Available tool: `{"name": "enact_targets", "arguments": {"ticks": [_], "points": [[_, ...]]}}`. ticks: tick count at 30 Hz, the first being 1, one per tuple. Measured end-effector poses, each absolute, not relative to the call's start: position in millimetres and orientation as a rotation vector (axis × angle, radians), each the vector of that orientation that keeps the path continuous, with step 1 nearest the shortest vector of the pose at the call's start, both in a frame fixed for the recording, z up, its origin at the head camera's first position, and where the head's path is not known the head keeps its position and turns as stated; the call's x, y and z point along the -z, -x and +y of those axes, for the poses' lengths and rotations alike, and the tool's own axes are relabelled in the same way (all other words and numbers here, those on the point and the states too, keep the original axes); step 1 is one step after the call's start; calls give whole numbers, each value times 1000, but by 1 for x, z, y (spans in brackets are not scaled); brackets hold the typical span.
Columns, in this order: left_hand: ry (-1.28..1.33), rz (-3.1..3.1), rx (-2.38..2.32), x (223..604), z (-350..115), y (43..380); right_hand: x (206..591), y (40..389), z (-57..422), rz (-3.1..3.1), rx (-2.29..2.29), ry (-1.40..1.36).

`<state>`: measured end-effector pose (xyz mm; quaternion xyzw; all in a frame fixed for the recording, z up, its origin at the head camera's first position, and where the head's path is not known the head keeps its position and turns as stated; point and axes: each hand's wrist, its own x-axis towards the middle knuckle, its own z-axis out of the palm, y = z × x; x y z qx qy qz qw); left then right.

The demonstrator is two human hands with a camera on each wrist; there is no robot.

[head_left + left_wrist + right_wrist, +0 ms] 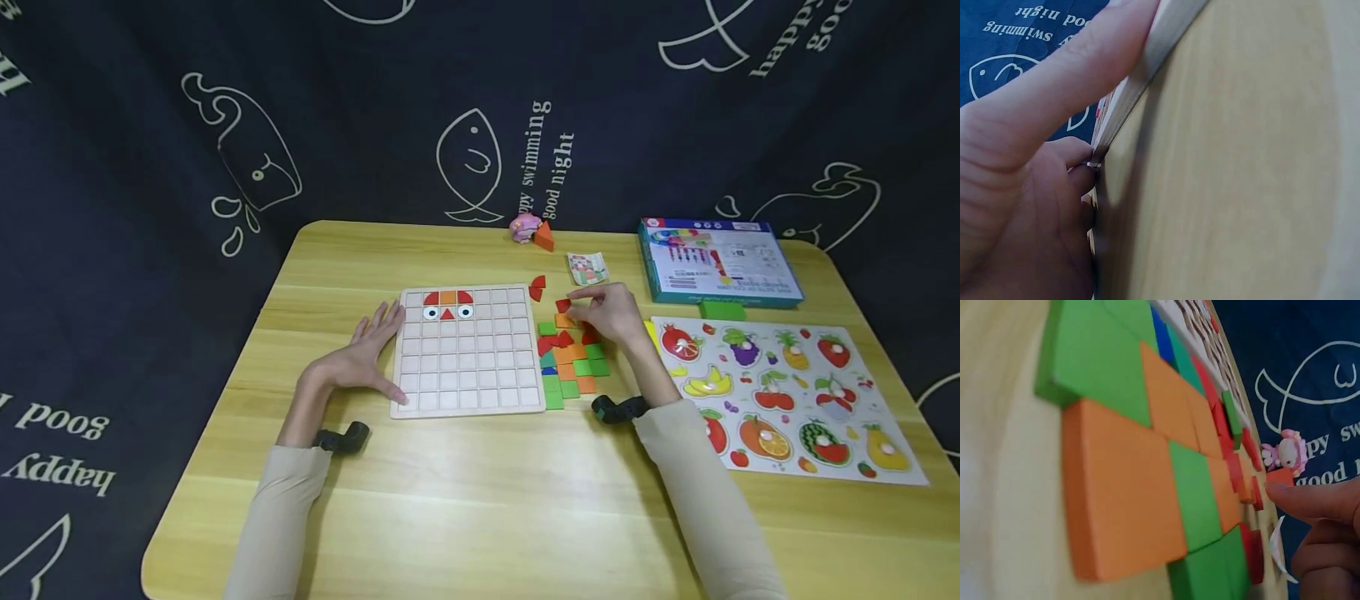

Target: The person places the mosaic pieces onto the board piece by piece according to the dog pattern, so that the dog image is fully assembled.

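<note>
A wooden grid board [468, 410] lies flat on the table. On its upper rows sit red and orange blocks, two round-eye tiles [431, 313] and a red triangle [447, 314]. My left hand [358, 358] rests spread along the board's left edge, its thumb at the lower left corner; the left wrist view shows the thumb [1054, 81] against the board's side. At the right, my right hand [609, 312] pinches a small red block [563, 306] between thumb and index finger, low over the table. Beside the board lie loose green, orange and red blocks [1129, 494].
A small picture card [587, 268] lies beyond my right hand. Farther back are a pink figurine [525, 227] and an orange triangular block [544, 236]. At the right are a blue box [720, 262], a green block [722, 311] and a fruit puzzle board [795, 400].
</note>
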<state>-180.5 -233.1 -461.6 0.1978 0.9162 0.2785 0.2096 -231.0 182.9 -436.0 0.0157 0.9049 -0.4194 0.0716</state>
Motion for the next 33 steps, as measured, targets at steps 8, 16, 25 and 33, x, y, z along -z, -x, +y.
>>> {"name": "enact_targets", "arguments": {"ticks": [8,16,25,33], "points": [[-547,2543,-778,462,-234,181,450,244,181,2740,1291,-110],[-536,2542,-790,463,-235,181,449,242,170,2857,1233,-278],[-534,2535,-801,462,-234,181,447,250,166,2657,1435,-64],[-547,2543,-792,464,-235,181,448,250,154,2761,1292,-203]]}}
